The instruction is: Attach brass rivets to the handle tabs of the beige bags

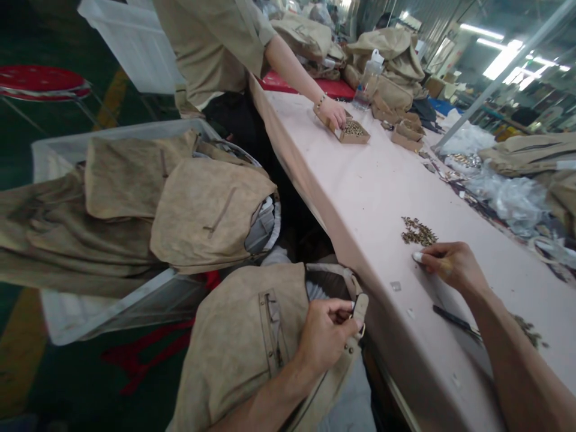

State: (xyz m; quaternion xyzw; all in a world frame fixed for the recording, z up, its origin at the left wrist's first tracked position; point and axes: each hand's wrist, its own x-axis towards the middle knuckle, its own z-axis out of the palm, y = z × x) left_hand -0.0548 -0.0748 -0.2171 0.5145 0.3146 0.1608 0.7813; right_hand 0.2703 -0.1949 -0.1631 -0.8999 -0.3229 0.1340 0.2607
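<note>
A tan canvas bag (234, 324) with a zipped pocket lies across my lap. My left hand (326, 333) pinches a short strap tab (360, 307) at the bag's edge, beside a metal ring or buckle. On the table, my right hand (450, 267) has thumb and forefinger pressed together at the near edge of a pile of small brass-coloured studs (416, 232). Something white covers one fingertip. Whatever that pinch holds is too small to make out. A dark, thin tool (456, 321) lies beneath my right wrist.
More tan bags (202, 210) fill a white plastic bin (108, 318) on the left. Across the table (360, 198), a co-worker's hand (333, 113) reaches into a small cardboard box (355, 133) of metal pieces. Further studs (528, 330) lie by my right forearm. Plastic bags (513, 201) line the far side.
</note>
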